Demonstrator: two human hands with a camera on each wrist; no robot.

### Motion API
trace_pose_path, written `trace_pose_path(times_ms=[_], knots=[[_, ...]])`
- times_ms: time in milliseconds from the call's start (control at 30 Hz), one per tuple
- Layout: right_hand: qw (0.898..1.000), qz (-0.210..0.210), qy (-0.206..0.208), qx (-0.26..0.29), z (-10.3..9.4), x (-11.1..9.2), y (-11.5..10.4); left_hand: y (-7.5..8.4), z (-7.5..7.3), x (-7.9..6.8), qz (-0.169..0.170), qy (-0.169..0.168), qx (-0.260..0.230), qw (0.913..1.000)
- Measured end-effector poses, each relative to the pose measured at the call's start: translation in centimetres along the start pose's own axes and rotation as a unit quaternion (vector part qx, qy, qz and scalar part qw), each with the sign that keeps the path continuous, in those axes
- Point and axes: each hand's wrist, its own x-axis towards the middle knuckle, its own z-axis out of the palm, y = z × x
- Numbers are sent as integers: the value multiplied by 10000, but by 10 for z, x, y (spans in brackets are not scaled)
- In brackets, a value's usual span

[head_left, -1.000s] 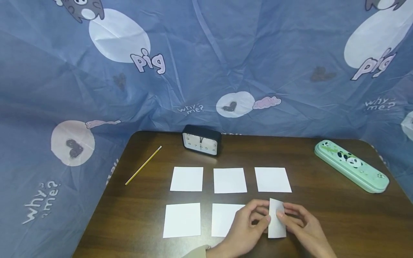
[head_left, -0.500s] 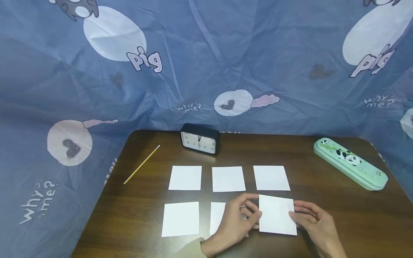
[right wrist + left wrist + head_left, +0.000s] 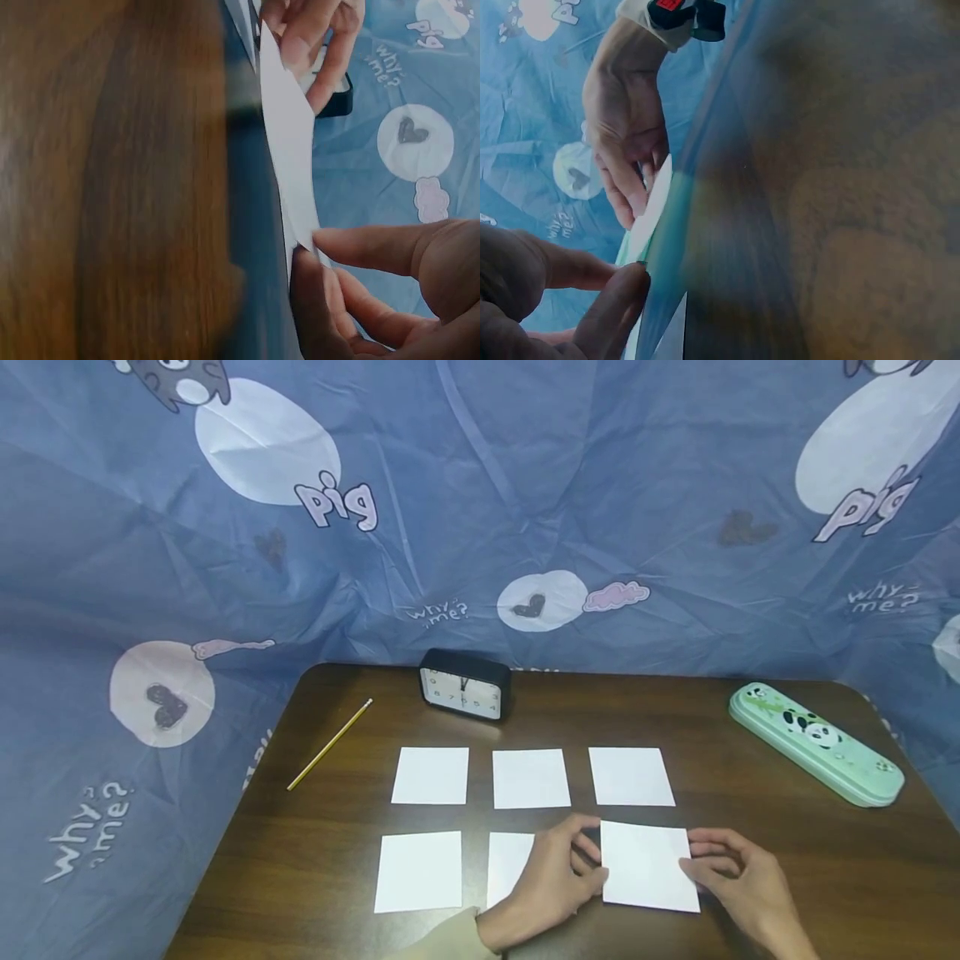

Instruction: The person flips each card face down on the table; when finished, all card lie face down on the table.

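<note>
A white square of paper (image 3: pixel 648 867) is held between both hands at the front right of the other squares. My left hand (image 3: pixel 551 872) pinches its left edge between thumb and fingers. The opposite edge is pinched by my right hand (image 3: pixel 742 881). From the side, in the right wrist view, the paper (image 3: pixel 291 142) looks thin and slightly bent, with layers parting near the right fingertips. Three white squares lie in the back row, among them the middle square (image 3: pixel 531 778). In front, one square (image 3: pixel 418 872) lies at left and another (image 3: pixel 508 864) is partly hidden by my left hand.
A black clock (image 3: pixel 465 685) stands at the back of the brown table (image 3: pixel 337 877). To the left lies a yellow pencil (image 3: pixel 330 743), and at the right a green panda pencil case (image 3: pixel 816 743). Blue printed cloth (image 3: pixel 420 527) hangs behind.
A second ago the held paper showed as a narrow strip; by half a second ago it showed as a full square. My right hand has moved right, away from the left one.
</note>
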Motion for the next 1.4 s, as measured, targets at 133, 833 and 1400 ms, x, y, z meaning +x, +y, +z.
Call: trace_pose_path(times_ms=[133,833,1400], knots=[[9997,-33,-129,-185,-2,3,3,-1,1,1,-128,-170,71,9997],[9965,129,-364,-739,-4,9,5,5,3,2,-403,-197,954,9944],[9923,-267,-376,-1146,-5,8,-10,6,-22,-13,289,-382,394,9981]])
